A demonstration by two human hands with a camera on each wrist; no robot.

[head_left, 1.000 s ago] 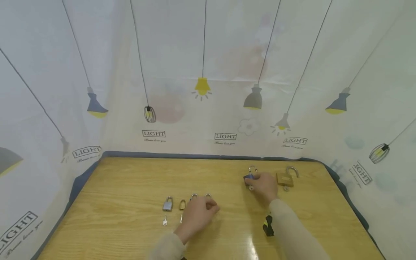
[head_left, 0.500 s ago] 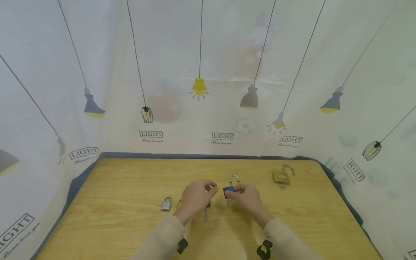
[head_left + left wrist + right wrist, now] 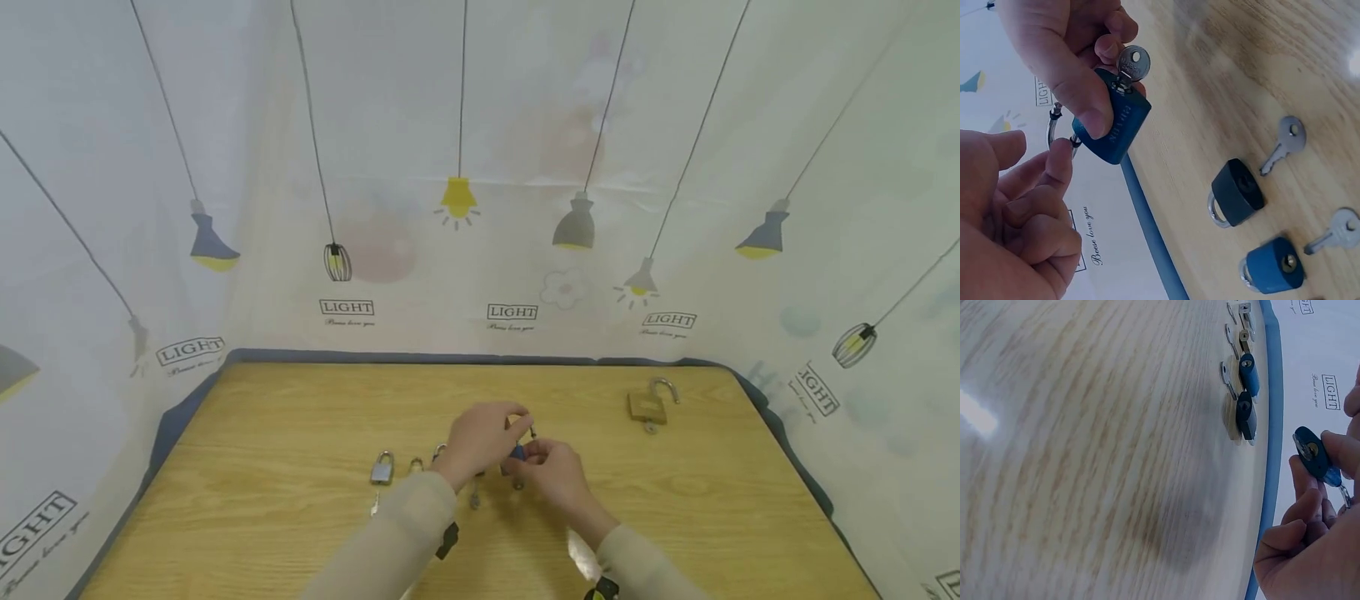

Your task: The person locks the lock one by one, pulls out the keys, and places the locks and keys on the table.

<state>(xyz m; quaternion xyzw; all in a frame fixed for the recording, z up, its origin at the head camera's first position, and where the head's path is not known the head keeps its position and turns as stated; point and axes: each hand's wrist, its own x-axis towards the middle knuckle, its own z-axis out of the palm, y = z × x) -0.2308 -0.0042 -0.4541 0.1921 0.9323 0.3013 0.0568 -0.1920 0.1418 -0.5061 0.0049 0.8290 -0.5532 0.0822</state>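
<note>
My right hand (image 3: 558, 477) pinches a blue padlock (image 3: 1119, 122) by its body, thumb on the front face. A key (image 3: 1134, 62) sticks out of its keyhole, and its shackle (image 3: 1052, 128) is unlatched. Close against that shackle is my left hand (image 3: 483, 437), whose index fingertip (image 3: 1059, 153) appears to touch it while the thumb stands apart. The other left fingers are loosely curled. Below the hands, a black padlock (image 3: 1236, 194) and another blue padlock (image 3: 1275, 265) lie locked on the table, a key (image 3: 1286, 140) beside the black one.
A silver padlock (image 3: 382, 469) with its key (image 3: 375, 503) lies on the left of the wooden table (image 3: 300, 417), and a small brass padlock (image 3: 417, 465) is beside it. Toward the back right lies a larger brass padlock (image 3: 647, 407), its shackle swung out. A printed curtain (image 3: 420, 250) surrounds the table.
My right hand has picked up the blue padlock from near the brass one and brought it left to the middle. My left hand has moved up and right to its shackle.
</note>
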